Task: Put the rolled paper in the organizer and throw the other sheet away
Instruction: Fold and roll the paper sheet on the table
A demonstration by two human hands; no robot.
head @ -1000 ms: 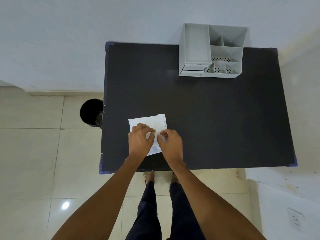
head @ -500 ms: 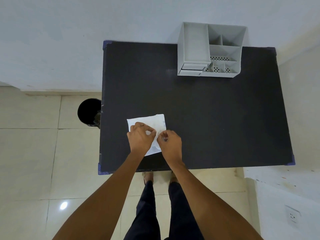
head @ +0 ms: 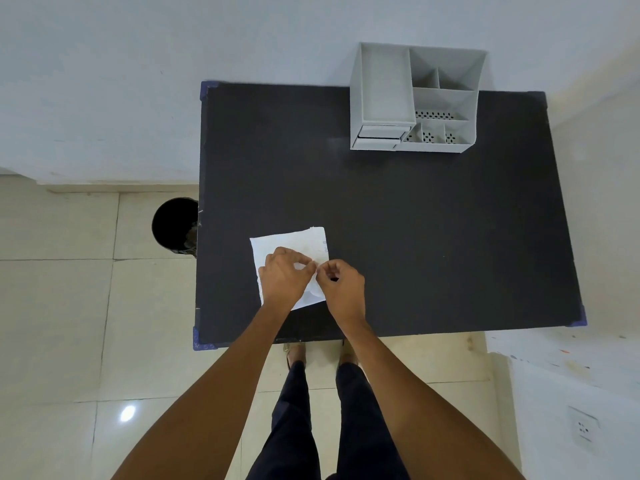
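Table [head: 433, 220], black, carries grey organizer [head: 384, 88] at far edge, well apart from white paper [head: 287, 242] near front left. I judge paper light, limp, crease-prone. Left hand [head: 282, 277] and right hand [head: 343, 289] pinch its right edge, fingertips together.

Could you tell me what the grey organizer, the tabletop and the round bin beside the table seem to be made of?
Organizer: probably moulded plastic, matte light grey, with thin even walls and punched vent holes in the small compartments.
Tabletop: a matte black surface, possibly laminate or a fitted cover; blue corner pieces show, the core does not.
Bin: dark, round and open-topped; its material cannot be told.
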